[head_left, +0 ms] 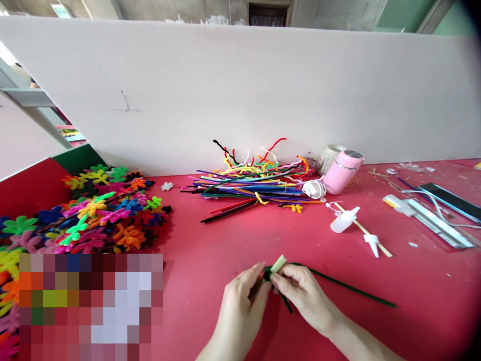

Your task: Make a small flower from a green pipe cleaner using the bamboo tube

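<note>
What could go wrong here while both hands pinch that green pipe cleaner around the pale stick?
1. The left hand and right hand grip only the pale stick by its end, so the winding might slip loose.
2. The green pipe cleaner trails long across the red table; its free end could possibly snag or sweep debris.
3. The white squeeze bottle lies on its side nearby and may leak if nudged.

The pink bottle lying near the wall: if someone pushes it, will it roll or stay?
The pink bottle looks round and lies on its side, so it would probably roll. The white cable coil touching it might stop it leftward. It seems small, likely light.
</note>
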Tool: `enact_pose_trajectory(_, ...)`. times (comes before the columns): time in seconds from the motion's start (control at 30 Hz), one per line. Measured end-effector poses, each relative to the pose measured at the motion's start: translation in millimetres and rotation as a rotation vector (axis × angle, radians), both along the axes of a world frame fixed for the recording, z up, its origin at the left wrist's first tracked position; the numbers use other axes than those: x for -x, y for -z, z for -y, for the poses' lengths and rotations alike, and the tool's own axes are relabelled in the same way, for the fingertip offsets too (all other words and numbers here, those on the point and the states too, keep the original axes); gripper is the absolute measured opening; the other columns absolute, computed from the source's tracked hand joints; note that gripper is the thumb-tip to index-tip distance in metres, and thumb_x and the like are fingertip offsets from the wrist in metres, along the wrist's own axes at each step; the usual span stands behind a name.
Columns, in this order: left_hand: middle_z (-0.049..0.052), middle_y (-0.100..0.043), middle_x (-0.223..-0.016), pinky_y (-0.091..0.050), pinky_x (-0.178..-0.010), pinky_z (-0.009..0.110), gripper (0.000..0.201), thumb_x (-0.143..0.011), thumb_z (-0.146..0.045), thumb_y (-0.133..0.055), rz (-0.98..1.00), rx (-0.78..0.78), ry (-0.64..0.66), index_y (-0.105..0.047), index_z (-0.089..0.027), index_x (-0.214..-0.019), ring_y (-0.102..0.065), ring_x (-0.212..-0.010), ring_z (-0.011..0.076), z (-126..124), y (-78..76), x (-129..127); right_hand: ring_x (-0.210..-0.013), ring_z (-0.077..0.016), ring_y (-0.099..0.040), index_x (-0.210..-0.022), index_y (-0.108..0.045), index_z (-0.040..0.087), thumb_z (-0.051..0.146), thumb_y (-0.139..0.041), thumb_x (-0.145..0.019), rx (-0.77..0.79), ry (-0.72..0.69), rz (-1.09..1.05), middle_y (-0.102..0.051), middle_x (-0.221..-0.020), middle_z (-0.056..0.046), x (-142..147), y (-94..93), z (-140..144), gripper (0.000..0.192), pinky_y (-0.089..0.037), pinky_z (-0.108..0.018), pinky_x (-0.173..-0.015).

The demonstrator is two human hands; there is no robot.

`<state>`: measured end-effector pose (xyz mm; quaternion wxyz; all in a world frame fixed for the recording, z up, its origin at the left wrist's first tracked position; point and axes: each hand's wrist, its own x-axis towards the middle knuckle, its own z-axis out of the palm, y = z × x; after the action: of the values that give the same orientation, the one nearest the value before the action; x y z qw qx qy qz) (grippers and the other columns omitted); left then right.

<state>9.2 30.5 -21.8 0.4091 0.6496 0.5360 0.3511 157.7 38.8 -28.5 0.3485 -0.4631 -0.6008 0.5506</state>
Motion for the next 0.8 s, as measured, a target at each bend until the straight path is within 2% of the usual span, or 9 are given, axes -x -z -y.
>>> enact_pose_trajectory(0.07,0.005,-0.065,-0.078,-0.043,-0.066,0.024,0.023,-0.078,-0.024,-0.052,0.114,0.07,0.003,-0.064,-0.016,-0.096,-0.057,-0.071,0.0169,-2.1,0.3,1.3,-0.051,-0.0083,-0.029,-0.063,-0.049,0.014,0.039,-0.043,-0.084,0.005,-0.004,0.002,-0.033,-0.056,0.004,-0.4,-1.0,0.0,0.033,-0.026,-0.02,-0.045)
enact_pose_trajectory(0.13,0.002,-0.063,-0.068,-0.042,-0.058,0.022,0.022,-0.076,-0.026,-0.054,0.241,0.174,0.03,-0.065,-0.015,-0.092,-0.054,-0.062,0.0137,-5.4,0.7,3.6,-0.05,-0.0079,-0.031,-0.067,-0.052,0.014,0.037,-0.044,-0.084,0.034,-0.017,-0.029,-0.035,-0.056,0.005,-1.2,-3.4,0.0,0.031,-0.027,-0.019,-0.045)
enact_pose_trajectory(0.23,-0.002,-0.055,-0.054,-0.033,-0.04,0.018,0.031,-0.071,-0.032,-0.06,0.403,0.344,-0.03,-0.065,-0.012,-0.093,-0.041,-0.04,0.0064,-10.7,1.5,7.1,-0.055,-0.0086,-0.038,-0.083,-0.057,0.014,0.035,-0.046,-0.084,0.068,-0.027,-0.084,-0.044,-0.062,0.003,-2.9,-6.6,-0.4,0.024,-0.034,-0.019,-0.05)
enact_pose_trajectory(0.3,-0.003,-0.053,-0.05,-0.028,-0.036,0.017,0.036,-0.068,-0.035,-0.063,0.472,0.415,-0.078,-0.064,-0.01,-0.094,-0.035,-0.037,0.0043,-12.9,1.3,8.6,-0.059,-0.0098,-0.044,-0.094,-0.057,0.015,0.034,-0.048,-0.083,0.062,0.002,-0.082,-0.049,-0.068,0.001,-4.3,-6.5,-0.6,0.024,-0.039,-0.02,-0.055)
enact_pose_trajectory(0.43,-0.002,-0.055,-0.051,-0.027,-0.037,0.016,0.036,-0.066,-0.034,-0.066,0.53,0.45,-0.115,-0.065,-0.01,-0.093,-0.037,-0.038,0.004,-13.8,-1.6,9.3,-0.067,-0.0129,-0.051,-0.102,-0.055,0.015,0.032,-0.051,-0.081,0.017,0.047,-0.029,-0.054,-0.075,-0.002,-5.9,-2.8,-0.2,0.028,-0.043,-0.023,-0.062)
enact_pose_trajectory(0.63,-0.002,-0.054,-0.05,-0.029,-0.037,0.016,0.034,-0.066,-0.031,-0.067,0.582,0.473,-0.095,-0.065,-0.009,-0.092,-0.036,-0.038,0.0038,-11.5,-0.7,7.2,-0.071,-0.0152,-0.056,-0.096,-0.055,0.015,0.028,-0.049,-0.082,-0.038,0.019,0.011,-0.059,-0.079,-0.003,-1.9,-9.2,1.7,0.02,-0.046,-0.025,-0.065)
enact_pose_trajectory(0.8,0.001,-0.058,-0.057,-0.033,-0.04,0.017,0.034,-0.061,-0.029,-0.07,0.677,0.505,-0.156,-0.066,-0.011,-0.09,-0.044,-0.045,0.0068,-9.2,0.0,3.5,-0.069,-0.0147,-0.058,-0.089,-0.054,0.016,0.024,-0.048,-0.083,-0.102,0.044,0.08,-0.061,-0.076,-0.002,-1.1,-11.9,2.6,0.012,-0.046,-0.023,-0.063)
